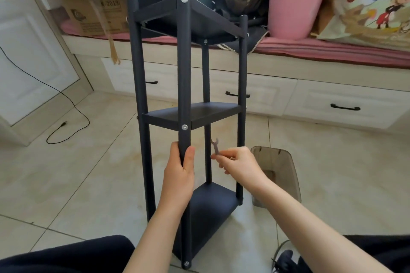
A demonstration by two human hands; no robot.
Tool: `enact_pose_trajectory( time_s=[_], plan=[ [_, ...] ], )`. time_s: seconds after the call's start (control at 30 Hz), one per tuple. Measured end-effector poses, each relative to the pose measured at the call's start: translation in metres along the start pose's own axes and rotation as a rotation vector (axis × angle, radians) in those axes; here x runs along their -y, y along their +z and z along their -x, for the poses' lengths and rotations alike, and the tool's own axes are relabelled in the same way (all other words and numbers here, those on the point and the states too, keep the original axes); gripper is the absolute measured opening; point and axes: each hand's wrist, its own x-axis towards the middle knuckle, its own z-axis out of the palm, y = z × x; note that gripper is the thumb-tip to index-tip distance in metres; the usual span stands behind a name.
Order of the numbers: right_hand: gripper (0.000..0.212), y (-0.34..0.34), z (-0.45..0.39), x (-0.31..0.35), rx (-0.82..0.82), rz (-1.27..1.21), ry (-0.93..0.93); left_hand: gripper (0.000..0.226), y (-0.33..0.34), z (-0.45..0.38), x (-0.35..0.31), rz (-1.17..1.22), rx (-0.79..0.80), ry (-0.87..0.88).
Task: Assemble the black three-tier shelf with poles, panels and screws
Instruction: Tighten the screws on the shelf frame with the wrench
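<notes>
left hand (180, 169) fingers wrap the front pole (184, 77); right hand (238, 162) fingers pinch a small wrench (215, 146). if that pinch loosens, the wrench could drop to the floor (88, 173).

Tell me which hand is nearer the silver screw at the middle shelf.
Left. The left hand grips the front pole just below that screw; the right hand, pinching a small wrench, is lower and off to the right.

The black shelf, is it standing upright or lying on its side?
Upright. The shelf stands with its poles vertical and panels level, while the left hand grips the front pole.
</notes>
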Motion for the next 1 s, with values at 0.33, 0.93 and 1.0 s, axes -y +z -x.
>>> enact_pose_trajectory(
  time_s=[0.33,0.93,1.0],
  plan=[
    [0.021,0.034,-0.010,0.022,0.040,-0.047,-0.094,0.023,-0.007,0.004,0.003,-0.151,-0.052,0.059],
    [0.020,0.046,-0.029,0.039,0.038,-0.035,-0.159,0.062,-0.008,0.004,0.003,-0.202,-0.111,0.086],
    [0.021,0.045,-0.031,0.043,0.046,-0.018,-0.184,0.062,-0.008,0.005,0.003,-0.209,-0.111,0.085]
  ],
)
